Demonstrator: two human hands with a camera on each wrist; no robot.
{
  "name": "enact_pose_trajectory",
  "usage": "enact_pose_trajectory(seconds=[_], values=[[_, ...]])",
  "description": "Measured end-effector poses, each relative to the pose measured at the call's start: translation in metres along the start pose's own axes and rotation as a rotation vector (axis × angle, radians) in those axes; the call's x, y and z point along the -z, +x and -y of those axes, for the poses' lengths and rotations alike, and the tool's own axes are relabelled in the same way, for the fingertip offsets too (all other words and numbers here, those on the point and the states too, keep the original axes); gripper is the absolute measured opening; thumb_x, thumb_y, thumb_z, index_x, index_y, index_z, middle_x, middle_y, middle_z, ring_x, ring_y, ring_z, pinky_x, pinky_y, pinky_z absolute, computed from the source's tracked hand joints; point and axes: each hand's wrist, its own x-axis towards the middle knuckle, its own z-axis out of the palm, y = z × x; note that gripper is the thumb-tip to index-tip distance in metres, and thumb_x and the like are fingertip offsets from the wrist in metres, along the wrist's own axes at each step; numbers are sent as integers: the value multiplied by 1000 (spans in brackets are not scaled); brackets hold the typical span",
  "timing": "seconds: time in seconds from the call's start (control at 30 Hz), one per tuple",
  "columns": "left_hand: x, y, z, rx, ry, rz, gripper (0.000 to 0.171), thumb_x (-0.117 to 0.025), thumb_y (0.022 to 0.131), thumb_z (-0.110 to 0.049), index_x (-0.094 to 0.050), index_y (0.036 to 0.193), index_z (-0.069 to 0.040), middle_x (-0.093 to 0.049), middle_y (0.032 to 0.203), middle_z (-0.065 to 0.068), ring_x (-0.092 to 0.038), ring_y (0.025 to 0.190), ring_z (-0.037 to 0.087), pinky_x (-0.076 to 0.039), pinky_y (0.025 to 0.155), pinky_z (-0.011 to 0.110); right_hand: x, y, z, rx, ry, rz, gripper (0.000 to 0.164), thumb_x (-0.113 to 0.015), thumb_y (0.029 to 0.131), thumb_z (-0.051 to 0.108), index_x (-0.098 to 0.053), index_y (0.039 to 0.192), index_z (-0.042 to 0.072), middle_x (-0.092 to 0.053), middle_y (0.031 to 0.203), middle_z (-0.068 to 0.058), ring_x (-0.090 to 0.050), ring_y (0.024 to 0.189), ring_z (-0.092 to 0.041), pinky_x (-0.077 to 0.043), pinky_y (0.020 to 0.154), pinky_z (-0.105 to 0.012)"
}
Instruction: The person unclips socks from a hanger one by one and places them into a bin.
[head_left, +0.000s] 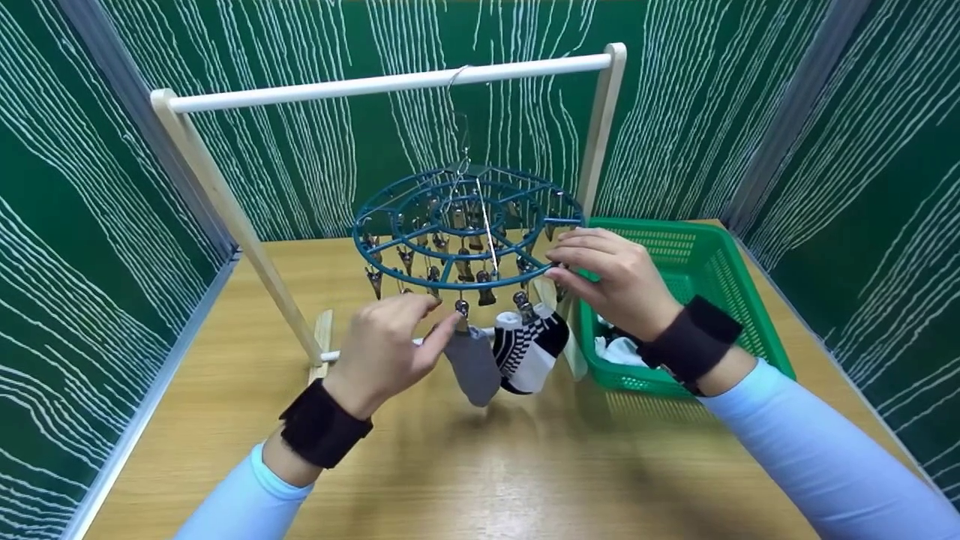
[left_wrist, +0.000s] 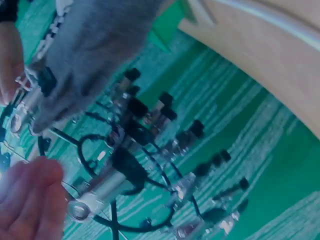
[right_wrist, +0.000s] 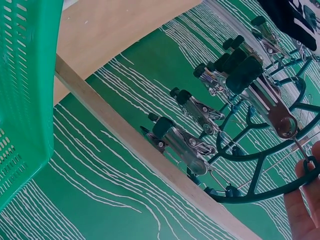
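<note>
A round teal clip hanger hangs by its hook from a white rod, metal clips dangling below it. My right hand pinches its outer rim at the near right; fingers show around the rim in the right wrist view. A grey sock hangs from a clip at the near side. Beside it a black-and-white patterned sock hangs from another clip. My left hand is just left of the grey sock's clip, thumb and forefinger apart, thumb tip right by that clip.
A wooden stand carries the white rod over the wooden table. At the right, a green basket contains white and dark cloth items. Green panels with white streaks enclose the table.
</note>
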Motion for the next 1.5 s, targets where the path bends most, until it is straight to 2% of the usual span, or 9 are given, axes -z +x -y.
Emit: enact_pose_trajectory(seconds=[0.17, 0.33, 0.57, 0.83, 1.03, 1.13, 1.2, 1.37, 1.5], values=[[-1, 4, -5, 146, -127, 223, 25, -73, 105, -18, -74, 112, 5, -80, 97, 15, -69, 71, 24, -59, 64, 36, -3, -1, 0, 2, -2, -3, 21, -88, 89, 4, -82, 108, 0, -83, 106, -19, -77, 109, -40, -63, 99, -56], [-2, 8, -4, 164, -183, 308, 20, -71, 106, -15, -75, 112, 3, -80, 97, 13, -63, 70, 20, -52, 63, 30, -4, -5, 0, -3, 1, -3, 22, -89, 89, 6, -82, 109, 0, -83, 107, -19, -77, 110, -39, -62, 100, -56], [-2, 12, -2, 198, -254, 336, 18, -80, 100, -15, -76, 105, 2, -82, 97, 13, -75, 77, 22, -64, 68, 35, -6, -7, 0, 4, -8, -2, 24, -89, 87, 4, -82, 109, -1, -82, 108, -20, -77, 110, -40, -62, 99, -57], [-5, 12, -5, 214, -290, 283, 15, -85, 95, -13, -77, 96, -1, -82, 92, 12, -80, 83, 24, -67, 75, 40, -5, -10, 4, -17, 21, -21, 26, -89, 87, 2, -82, 111, -1, -82, 111, -18, -75, 114, -39, -61, 101, -56], [-9, 10, -5, 239, -332, 262, 15, -86, 94, -12, -78, 96, 1, -82, 91, 13, -80, 81, 23, -67, 73, 41, -4, -15, 11, -13, 65, -126, 20, -82, 99, 16, -81, 110, -1, -80, 113, -20, -73, 108, -38, -53, 111, -25], [-9, 10, -4, 261, -361, 256, 16, -86, 94, -11, -78, 96, 3, -82, 91, 14, -79, 80, 24, -67, 72, 42, -6, -19, 17, 8, 84, -163, 24, -77, 104, 21, -80, 108, -2, -77, 111, -21, -72, 99, -35, -52, 105, -16], [-10, 10, -3, 275, -372, 253, 16, -86, 94, -10, -77, 96, 3, -82, 92, 15, -79, 80, 24, -68, 73, 41, -8, -23, 23, 21, 89, -155, 20, -80, 100, 16, -80, 107, -3, -76, 107, -20, -72, 90, -31, -56, 95, -16], [-10, 10, -2, 298, -376, 255, 17, -86, 94, -12, -78, 97, 3, -82, 92, 15, -80, 81, 24, -68, 73, 35, -17, -36, 40, -1, 136, -74, 21, -87, 84, 0, -78, 103, -2, -78, 97, -16, -73, 77, -22, -62, 72, -24], [-11, 10, -1, 305, -376, 257, 19, -86, 95, -15, -78, 96, 2, -83, 91, 14, -80, 81, 24, -68, 74, 34, -28, -47, 57, -70, 216, 1, 22, -87, 83, -4, -78, 103, -2, -80, 95, -14, -76, 78, -20, -65, 72, -27]])
